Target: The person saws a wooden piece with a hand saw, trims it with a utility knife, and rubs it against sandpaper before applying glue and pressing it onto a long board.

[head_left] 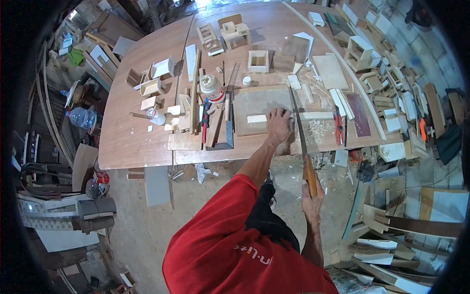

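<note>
The right hand (312, 193) has its grip wrapped tight round the wooden handle of a handsaw (299, 130), just off the near edge of the table (132, 142). The blade runs away from the person, across that edge and toward the table's middle. Just beside the blade, on its left, the left hand (279, 123) has its grip spread flat, fingers splayed, pressing down on a plywood panel (254, 100) that lies close to the near edge. A pale wood strip (256, 118) lies on the panel and runs up to the fingers; whether it passes under the palm to the blade cannot be told. Wood shavings (320, 131) are scattered to the right of the blade, with a red-handled tool (339, 126) just beyond them. A steel square (226, 133) lies left of the panel, and small wooden boxes (258, 61) stand toward the far edge.

The step in hand reads as a saw cut, with the piece pinned by the flat hand. A further stroke would call for steady downward pressure from the left hand, fingers kept clear of the teeth, and the blade driven straight along its own line
</note>
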Motion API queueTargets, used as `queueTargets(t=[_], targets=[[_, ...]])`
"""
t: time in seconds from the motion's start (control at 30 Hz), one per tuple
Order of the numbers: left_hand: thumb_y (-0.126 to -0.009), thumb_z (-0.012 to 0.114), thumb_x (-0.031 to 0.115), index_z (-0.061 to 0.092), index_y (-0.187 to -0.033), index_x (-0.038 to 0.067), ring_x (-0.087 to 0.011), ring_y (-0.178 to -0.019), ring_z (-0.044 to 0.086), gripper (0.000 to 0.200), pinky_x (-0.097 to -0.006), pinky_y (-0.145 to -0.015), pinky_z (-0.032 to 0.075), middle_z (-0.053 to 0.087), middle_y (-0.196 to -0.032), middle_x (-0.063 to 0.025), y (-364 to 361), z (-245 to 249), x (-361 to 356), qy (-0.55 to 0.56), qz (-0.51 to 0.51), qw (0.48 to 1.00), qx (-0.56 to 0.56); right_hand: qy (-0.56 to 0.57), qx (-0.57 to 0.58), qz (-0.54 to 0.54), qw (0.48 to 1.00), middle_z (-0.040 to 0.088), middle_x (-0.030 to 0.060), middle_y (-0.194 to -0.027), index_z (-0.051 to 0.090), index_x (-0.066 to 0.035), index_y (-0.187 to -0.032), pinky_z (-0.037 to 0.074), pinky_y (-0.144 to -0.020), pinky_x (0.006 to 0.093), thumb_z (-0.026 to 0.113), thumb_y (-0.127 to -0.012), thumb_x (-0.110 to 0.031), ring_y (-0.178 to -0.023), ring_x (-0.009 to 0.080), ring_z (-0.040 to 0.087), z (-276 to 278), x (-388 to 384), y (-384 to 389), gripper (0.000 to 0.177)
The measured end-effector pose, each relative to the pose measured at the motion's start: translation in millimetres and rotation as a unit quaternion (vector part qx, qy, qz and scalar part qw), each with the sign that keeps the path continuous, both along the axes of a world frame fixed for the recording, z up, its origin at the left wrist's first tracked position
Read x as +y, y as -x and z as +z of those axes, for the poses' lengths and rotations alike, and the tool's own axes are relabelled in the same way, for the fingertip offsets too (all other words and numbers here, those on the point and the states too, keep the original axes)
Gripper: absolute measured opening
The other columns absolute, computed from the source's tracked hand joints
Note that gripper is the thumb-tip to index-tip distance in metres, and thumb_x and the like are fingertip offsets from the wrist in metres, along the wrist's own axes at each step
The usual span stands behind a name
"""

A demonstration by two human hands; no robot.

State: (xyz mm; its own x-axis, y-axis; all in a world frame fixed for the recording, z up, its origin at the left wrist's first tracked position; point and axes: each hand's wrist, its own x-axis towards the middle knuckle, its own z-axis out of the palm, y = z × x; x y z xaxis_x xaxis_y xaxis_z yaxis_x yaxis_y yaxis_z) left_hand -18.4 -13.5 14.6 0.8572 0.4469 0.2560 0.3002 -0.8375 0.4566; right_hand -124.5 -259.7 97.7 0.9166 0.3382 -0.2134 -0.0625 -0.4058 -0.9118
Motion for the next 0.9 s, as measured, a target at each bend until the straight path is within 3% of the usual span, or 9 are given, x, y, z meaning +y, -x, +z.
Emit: queueTargets(t=[0.07,0.2,0.37,0.4,0.77,0.9], targets=[[-0.075,0.065,0.023,0.06,-0.106,0.014,-0.0321,-0.108,0.044,0.032,-0.0464,-0.093,0.032,0.05,-0.111,-0.012,0.4,-0.1,-2.3,-0.002,0.009,1.0,-0.016,0.002,-0.088,0.009,0.996,0.062,0.0171,-0.115,0.046,-0.002,-0.135,0.045,-0.089,0.032,0.055,-0.088,-0.004,-0.1,0.0225,0.061,3.2,2.0,0.3,0.048],[-0.076,0.063,0.022,0.06,-0.103,0.013,-0.0313,-0.106,0.044,0.028,-0.046,-0.093,0.031,0.051,-0.108,-0.0118,-0.4,-0.2,-3.5,-0.006,0.02,0.999,-0.041,0.009,-0.072,0.006,0.997,0.062,0.017,-0.116,0.046,-0.002,-0.135,0.044,-0.091,0.0315,0.054,-0.089,-0.005,-0.102,0.0217,0.06,8.6,5.9,0.7,0.047],[-0.075,0.065,0.022,0.06,-0.104,0.012,-0.0315,-0.109,0.044,0.031,-0.0458,-0.094,0.032,0.051,-0.109,-0.012,-1.6,-8.3,-5.5,-0.019,0.033,0.999,-0.018,0.066,-0.04,0.002,0.997,0.065,0.0179,-0.104,0.049,-0.007,-0.132,0.048,-0.082,0.0318,0.056,-0.089,-0.009,-0.093,0.0172,0.063,25.4,-2.6,8.3,0.044],[-0.074,0.065,0.022,0.06,-0.104,0.013,-0.0316,-0.11,0.044,0.032,-0.0457,-0.094,0.032,0.051,-0.11,-0.0121,-3.5,-10.2,-6.5,-0.038,0.044,0.998,-0.021,0.049,-0.095,-0.008,0.994,0.066,0.0172,-0.098,0.051,-0.009,-0.13,0.05,-0.076,0.031,0.057,-0.089,-0.012,-0.086,0.0172,0.065,14.4,-8.8,13.1,0.042],[-0.072,0.065,0.019,0.06,-0.105,0.012,-0.0321,-0.11,0.045,0.034,-0.0467,-0.093,0.033,0.051,-0.109,-0.0131,-5.6,-1.8,-4.6,-0.021,0.036,0.999,0.022,0.04,-0.086,-0.002,0.995,0.066,0.0184,-0.098,0.052,-0.004,-0.127,0.05,-0.064,0.0297,0.059,-0.088,-0.012,-0.076,0.019,0.067,39.3,-33.1,37.9,0.04],[-0.072,0.065,0.018,0.059,-0.102,0.012,-0.0324,-0.107,0.045,0.032,-0.046,-0.091,0.034,0.05,-0.107,-0.0137,-3.8,2.8,-5.4,-0.025,0.029,0.999,0.012,0.05,-0.131,-0.007,0.99,0.066,0.0165,-0.095,0.052,-0.004,-0.127,0.05,-0.064,0.0293,0.058,-0.089,-0.013,-0.073,0.0172,0.064,8.6,-13.7,12.6,0.039]])
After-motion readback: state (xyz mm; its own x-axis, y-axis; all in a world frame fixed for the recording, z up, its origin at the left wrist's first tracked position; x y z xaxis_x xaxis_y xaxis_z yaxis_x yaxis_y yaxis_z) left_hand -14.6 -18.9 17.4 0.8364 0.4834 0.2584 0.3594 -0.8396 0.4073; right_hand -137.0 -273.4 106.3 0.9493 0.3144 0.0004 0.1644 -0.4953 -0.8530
